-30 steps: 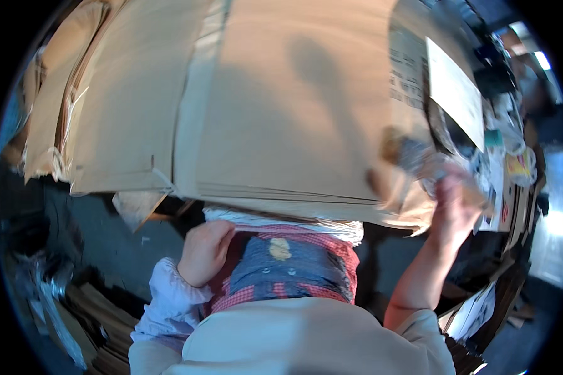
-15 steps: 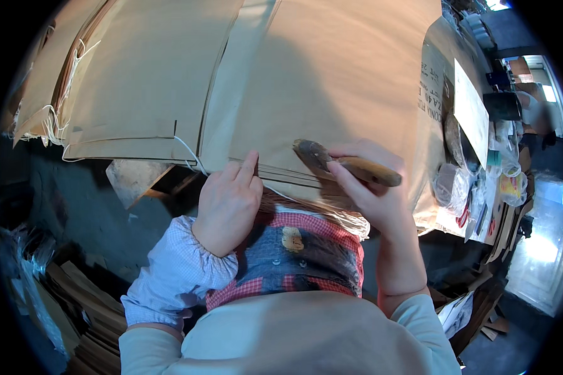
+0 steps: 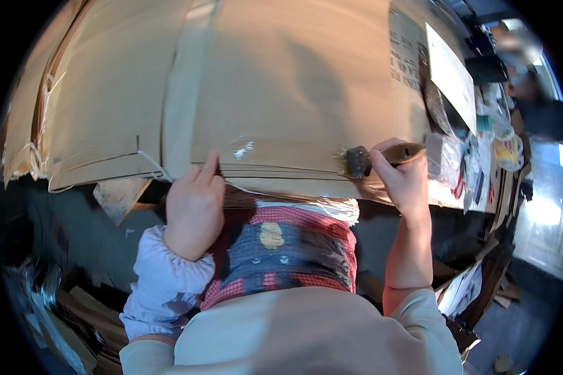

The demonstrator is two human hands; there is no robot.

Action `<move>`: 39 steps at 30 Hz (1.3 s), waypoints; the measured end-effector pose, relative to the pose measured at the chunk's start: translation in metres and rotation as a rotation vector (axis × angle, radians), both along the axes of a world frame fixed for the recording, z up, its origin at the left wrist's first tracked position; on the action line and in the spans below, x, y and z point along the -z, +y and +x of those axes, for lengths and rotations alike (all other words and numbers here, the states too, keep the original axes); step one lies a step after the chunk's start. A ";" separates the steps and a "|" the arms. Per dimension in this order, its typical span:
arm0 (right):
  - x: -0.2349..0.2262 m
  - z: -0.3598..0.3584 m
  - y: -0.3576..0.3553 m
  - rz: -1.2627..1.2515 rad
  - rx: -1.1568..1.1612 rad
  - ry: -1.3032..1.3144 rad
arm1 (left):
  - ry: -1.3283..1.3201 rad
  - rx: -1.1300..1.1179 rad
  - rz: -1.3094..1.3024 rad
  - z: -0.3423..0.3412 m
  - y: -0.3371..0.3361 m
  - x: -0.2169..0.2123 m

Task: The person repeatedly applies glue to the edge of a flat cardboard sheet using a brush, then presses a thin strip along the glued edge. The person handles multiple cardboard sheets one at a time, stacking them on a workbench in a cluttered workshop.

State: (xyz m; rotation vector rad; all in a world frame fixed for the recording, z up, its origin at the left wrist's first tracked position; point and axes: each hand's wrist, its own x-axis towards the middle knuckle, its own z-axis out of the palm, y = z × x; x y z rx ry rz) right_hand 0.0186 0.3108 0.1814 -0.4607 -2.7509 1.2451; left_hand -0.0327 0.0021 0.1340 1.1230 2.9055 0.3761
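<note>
My right hand (image 3: 404,181) is closed around the wooden handle of a flat brush (image 3: 358,162). The bristles point left and meet the brown paper sheet (image 3: 275,94) near its front edge. A wet, shiny patch shows on that sheet, between my two hands. My left hand (image 3: 195,209) lies at the front edge of the stacked sheets, left of the brush. Its index finger is stretched out over the paper, and it holds nothing that I can see. A white cord (image 3: 153,164) runs along the edge beside it.
More brown paper (image 3: 106,87) with white cords lies to the left. On the right are a white sheet (image 3: 450,78), plastic bags (image 3: 445,162) and red-handled scissors (image 3: 459,186). Folded cardboard (image 3: 91,312) is piled on the floor at lower left.
The brush in my right hand has moved right and turned, its bristles now on the paper. The wet patch has come into sight. My left hand sits a little further left in view.
</note>
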 end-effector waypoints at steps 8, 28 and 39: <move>0.004 -0.001 0.021 0.235 0.072 0.098 | -0.072 -0.009 -0.078 -0.003 0.006 -0.006; 0.046 0.105 -0.016 -0.441 -0.608 0.100 | -0.431 0.044 0.484 0.021 -0.002 -0.114; 0.074 0.038 0.080 -0.348 0.106 -0.039 | -0.415 -0.158 0.505 -0.064 -0.012 0.015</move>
